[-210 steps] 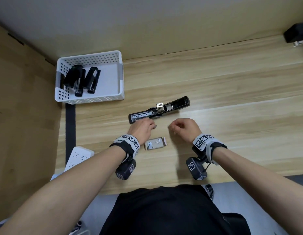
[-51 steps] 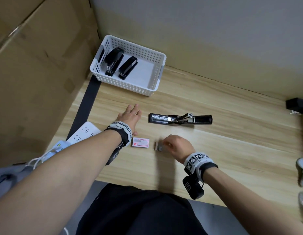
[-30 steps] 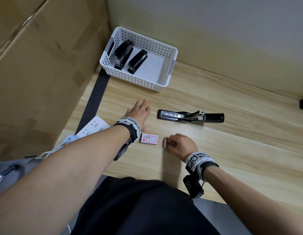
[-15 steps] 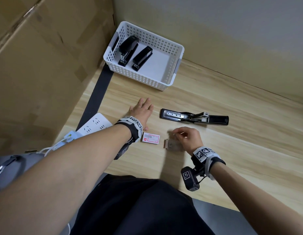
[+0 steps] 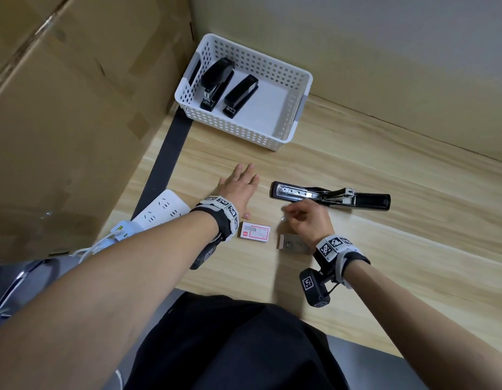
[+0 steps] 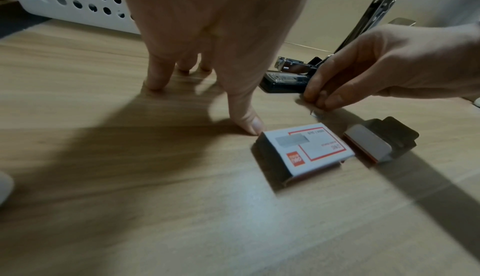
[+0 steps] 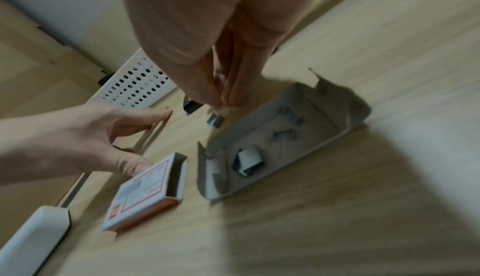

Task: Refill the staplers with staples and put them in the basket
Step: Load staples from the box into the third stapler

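A black stapler (image 5: 330, 195) lies swung open on the wooden desk, its metal channel facing up. My right hand (image 5: 306, 218) hovers just in front of it and pinches a short strip of staples (image 7: 215, 120) at its fingertips. Below that hand lies the open cardboard tray (image 5: 293, 244) with a few loose staples (image 7: 248, 164). The white and red staple box sleeve (image 5: 254, 231) lies to its left. My left hand (image 5: 238, 187) rests flat on the desk, fingers straight, thumb tip (image 6: 253, 125) at the sleeve's corner. Two shut black staplers (image 5: 216, 84) lie in the white basket (image 5: 292, 122).
A large cardboard box (image 5: 75, 108) walls off the left side. A white power strip (image 5: 162, 211) with cables lies at the desk's left front. A dark strip (image 5: 165, 164) runs along the desk's left edge. The wall stands close behind the basket.
My right hand has lifted off the staple tray with a strip and moved up toward the open stapler. The left hand has stayed flat on the desk.
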Demonstrator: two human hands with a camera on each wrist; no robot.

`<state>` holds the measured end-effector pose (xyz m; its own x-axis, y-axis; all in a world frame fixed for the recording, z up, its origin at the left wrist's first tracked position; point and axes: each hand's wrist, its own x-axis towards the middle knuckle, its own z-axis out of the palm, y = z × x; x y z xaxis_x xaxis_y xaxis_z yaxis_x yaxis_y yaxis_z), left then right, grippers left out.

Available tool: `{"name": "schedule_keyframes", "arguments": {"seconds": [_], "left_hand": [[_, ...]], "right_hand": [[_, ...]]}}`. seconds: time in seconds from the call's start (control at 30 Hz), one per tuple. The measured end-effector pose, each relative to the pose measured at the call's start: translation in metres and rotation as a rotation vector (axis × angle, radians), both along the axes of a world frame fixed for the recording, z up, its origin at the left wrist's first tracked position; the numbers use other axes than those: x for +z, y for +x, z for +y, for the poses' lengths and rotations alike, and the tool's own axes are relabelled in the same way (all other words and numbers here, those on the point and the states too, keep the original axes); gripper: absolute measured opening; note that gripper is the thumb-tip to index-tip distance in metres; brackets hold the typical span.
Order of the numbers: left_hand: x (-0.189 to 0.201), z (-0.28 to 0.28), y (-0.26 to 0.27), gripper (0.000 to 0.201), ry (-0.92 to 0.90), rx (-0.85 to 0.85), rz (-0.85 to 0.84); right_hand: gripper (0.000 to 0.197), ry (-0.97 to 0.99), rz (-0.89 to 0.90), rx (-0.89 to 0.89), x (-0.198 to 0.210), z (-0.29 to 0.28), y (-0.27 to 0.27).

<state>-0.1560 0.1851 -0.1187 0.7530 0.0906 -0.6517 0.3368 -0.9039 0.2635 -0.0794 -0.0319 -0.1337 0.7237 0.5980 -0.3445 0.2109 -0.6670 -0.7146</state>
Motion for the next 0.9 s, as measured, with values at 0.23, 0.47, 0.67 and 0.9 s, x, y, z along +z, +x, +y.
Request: {"name": "schedule_keyframes", "arguments": {"seconds": [0.23,0.47,0.67,0.9], "left_hand": [[0.002,-0.001,0.000,0.110,0.011,-0.004,-0.002],[0.016,-0.025,0.000,0.057,0.029,-0.085,-0.274],[0.012,-0.048,-0.013,0.074,0.070,-0.076,-0.257],[0.006,-0.026,-0.026,0.089,0.068,-0.119,-0.093]], "right_hand": [[0.030,-0.051,-0.066,0.203,-0.004,-0.009,0.007],[0.013,-0.053,-0.144,0.222,0.016,-0.026,0.011],[0.030,-0.124,-0.115,0.295,0.006,-0.015,0.003],[0.011,-0.174,-0.180,0.278,-0.003,-0.007,-0.004]]}}
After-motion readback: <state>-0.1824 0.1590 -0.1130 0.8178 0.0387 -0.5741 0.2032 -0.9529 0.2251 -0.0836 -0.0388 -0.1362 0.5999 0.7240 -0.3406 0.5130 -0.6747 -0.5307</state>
